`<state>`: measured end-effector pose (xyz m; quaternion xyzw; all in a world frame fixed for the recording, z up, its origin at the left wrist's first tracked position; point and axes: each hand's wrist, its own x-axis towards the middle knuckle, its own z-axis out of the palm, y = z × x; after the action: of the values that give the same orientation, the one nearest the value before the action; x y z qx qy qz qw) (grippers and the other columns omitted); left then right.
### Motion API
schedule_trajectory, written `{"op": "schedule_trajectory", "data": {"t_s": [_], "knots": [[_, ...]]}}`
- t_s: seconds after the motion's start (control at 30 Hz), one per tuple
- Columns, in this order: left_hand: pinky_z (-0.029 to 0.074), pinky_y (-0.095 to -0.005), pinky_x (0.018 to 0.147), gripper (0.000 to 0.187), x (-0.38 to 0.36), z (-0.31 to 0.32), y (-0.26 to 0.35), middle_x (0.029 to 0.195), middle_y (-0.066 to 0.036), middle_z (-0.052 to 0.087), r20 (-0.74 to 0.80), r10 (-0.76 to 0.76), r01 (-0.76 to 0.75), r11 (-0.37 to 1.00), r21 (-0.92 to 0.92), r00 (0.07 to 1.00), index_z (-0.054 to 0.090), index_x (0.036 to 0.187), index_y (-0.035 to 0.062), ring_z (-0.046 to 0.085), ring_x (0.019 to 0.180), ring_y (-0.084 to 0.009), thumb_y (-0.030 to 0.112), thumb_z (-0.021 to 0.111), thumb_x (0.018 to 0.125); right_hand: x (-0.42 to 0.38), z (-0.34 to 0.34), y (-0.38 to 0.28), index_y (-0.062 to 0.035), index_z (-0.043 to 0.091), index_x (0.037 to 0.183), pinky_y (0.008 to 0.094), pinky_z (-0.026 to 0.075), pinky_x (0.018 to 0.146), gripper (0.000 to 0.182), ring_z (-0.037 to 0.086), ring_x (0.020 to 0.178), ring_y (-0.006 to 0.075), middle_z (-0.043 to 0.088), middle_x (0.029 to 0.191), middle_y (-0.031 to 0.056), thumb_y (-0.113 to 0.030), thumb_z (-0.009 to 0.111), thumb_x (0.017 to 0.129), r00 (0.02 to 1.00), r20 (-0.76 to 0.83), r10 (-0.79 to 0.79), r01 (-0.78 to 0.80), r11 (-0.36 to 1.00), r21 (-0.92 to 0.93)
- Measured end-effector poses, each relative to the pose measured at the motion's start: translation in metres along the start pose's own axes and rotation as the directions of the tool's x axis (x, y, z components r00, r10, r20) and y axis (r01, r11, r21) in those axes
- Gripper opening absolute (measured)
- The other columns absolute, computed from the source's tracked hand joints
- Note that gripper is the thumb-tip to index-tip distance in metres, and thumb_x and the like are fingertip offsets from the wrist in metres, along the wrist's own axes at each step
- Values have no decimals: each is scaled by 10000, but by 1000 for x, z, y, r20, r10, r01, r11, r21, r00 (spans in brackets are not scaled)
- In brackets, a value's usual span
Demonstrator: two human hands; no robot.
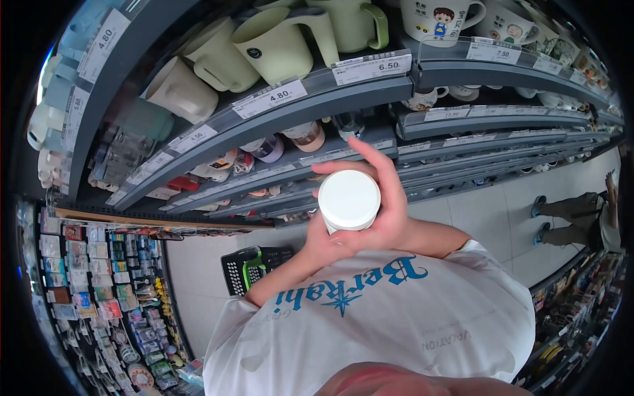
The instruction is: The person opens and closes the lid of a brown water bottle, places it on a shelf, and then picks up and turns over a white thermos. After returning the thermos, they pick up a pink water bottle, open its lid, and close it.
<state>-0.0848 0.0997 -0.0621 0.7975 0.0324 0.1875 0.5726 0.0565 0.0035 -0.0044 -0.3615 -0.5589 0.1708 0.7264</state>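
A white cylindrical container [349, 199] with a smooth, round, flat top is held up in front of my chest, just below the mug shelves. My right hand [391, 201] wraps around its right and far side, one finger stretched out past it toward the shelf. From the lower left, my left hand [323, 239] closes against the container's side and base. The container hides part of the fingers. Nearest beyond my fingertips, a dark glass cup [349, 124] stands on a lower shelf.
Pale green mugs [277, 49] and printed white mugs [436, 20] fill the upper shelf, above price tags [271, 98]. A black basket [239, 272] with a green handle stands on the floor at left. Hanging goods [99, 284] line the left. Another person [581, 218] stands at right.
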Motion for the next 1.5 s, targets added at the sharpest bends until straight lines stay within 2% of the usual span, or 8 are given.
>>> {"op": "schedule_trajectory", "data": {"t_s": [0.2, 0.4, 0.7, 0.8, 0.87, 0.9, 1.0, 1.5], "knots": [[435, -381, 1002, 765, 8, 3, 11, 1334, -115, 528, -2, -55, 52, 949, -312, 998, 443, 1364, 44, 513, 1247, -259, 254, 837, 744, 6, 4, 0, -13, 1, 1511, 378, 519, 913, 1247, 655, 1046, 284, 496, 1323, 320, -227, 898, 672, 999, 0, -33, 33, 999, 18], [432, -383, 1005, 771, 4, 9, 2, 1335, -114, 526, -133, -72, 40, 973, -226, 989, 447, 1363, 50, 508, 1251, -261, 259, 844, 735, 22, 18, -9, -51, -148, 1507, 377, 513, 927, 1349, 639, 1084, 298, 359, 1418, 374, -194, 899, 669, 990, 84, -113, 110, 993, 40], [428, -387, 1009, 783, -13, 17, -14, 1336, -113, 524, -330, -68, 3, 981, -194, 942, 455, 1360, 61, 501, 1257, -264, 266, 856, 720, 36, 44, -2, -78, -284, 1462, 476, 476, 996, 1411, 577, 1183, 383, 373, 1396, 391, -148, 889, 682, 954, 232, -190, 143, 968, 208], [427, -388, 1010, 787, -31, 16, -13, 1337, -113, 523, -401, -62, 0, 988, -153, 914, 457, 1359, 65, 499, 1259, -265, 269, 861, 715, 36, 56, 3, -67, -290, 1456, 491, 458, 1011, 1283, 568, 1187, 408, 408, 1365, 398, -231, 801, 802, 945, 260, -201, 129, 954, 270], [426, -389, 1011, 789, -39, 12, -13, 1337, -113, 522, -448, -51, -1, 993, -115, 893, 459, 1358, 67, 497, 1260, -266, 271, 863, 712, 32, 67, 9, -60, -289, 1455, 515, 431, 1032, 1041, 563, 1186, 431, 444, 1326, 407, -335, 583, 956, 978, 170, -118, 10, 848, 529], [425, -390, 1012, 791, -42, 3, -14, 1337, -113, 522, -471, -45, -1, 995, -96, 881, 459, 1358, 69, 496, 1261, -266, 272, 865, 710, 33, 70, 11, -60, -289, 1455, 515, 431, 1032, 1041, 563, 1186, 431, 444, 1326, 407, -335, 583, 956, 976, 182, -119, 1, 839, 543], [424, -391, 1013, 794, -51, -5, -15, 1338, -113, 521, -532, -25, 2, 999, -43, 846, 462, 1357, 72, 494, 1262, -267, 274, 869, 705, 35, 74, 18, -95, -243, 1484, 533, 401, 1058, 743, 545, 1198, 460, 470, 1311, 395, -289, 312, 1029, 969, 242, -44, -105, 816, 569], [417, -397, 1021, 814, -93, -9, -20, 1341, -111, 517, -687, 89, 19, 989, 148, 721, 474, 1353, 91, 481, 1272, -273, 287, 889, 680, 44, 103, 31, -103, -204, 1503, 494, 439, 1030, 706, 603, 1125, 444, 568, 1213, 361, -278, 283, 1023, 890, 419, 179, -414, 701, 581]]}}
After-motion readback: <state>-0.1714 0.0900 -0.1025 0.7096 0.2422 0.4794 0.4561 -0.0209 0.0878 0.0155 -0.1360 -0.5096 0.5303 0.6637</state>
